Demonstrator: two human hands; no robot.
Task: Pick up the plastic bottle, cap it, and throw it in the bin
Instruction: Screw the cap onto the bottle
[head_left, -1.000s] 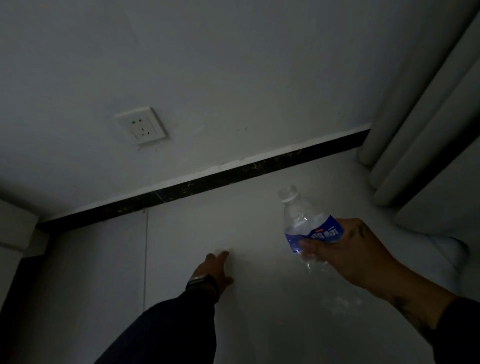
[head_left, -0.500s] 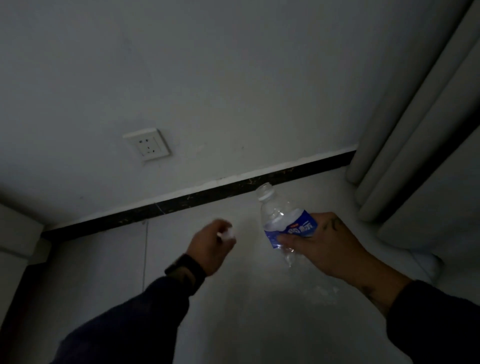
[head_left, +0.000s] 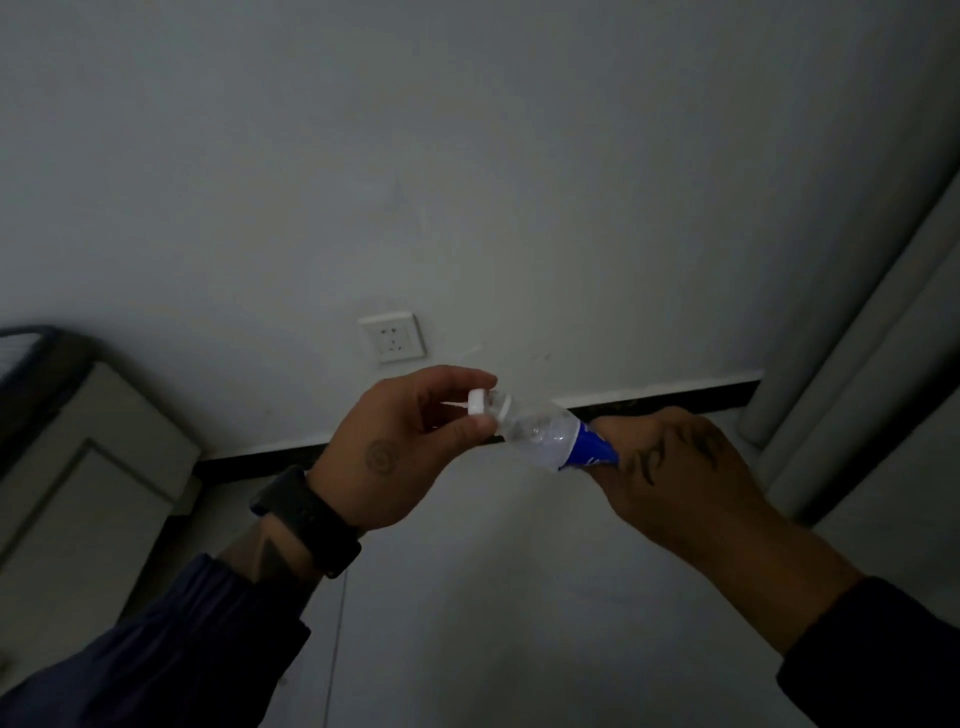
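A clear plastic bottle (head_left: 545, 434) with a blue label lies nearly sideways in mid-air, its neck pointing left. My right hand (head_left: 675, 467) grips its lower body, which the hand hides. The white cap (head_left: 477, 402) sits at the bottle's mouth, pinched between the thumb and fingers of my left hand (head_left: 400, 447). Whether the cap is threaded on I cannot tell. No bin is in view.
A white wall socket (head_left: 393, 336) is on the wall just above my hands. A dark skirting strip (head_left: 675, 397) runs along the floor edge. A pale cabinet (head_left: 78, 467) stands at left, grey curtains (head_left: 883, 364) hang at right.
My left hand picked the cap off the floor and brought it to the bottle's mouth. The right hand tipped the bottle sideways. Both hands rose, and the view lifted toward the wall.
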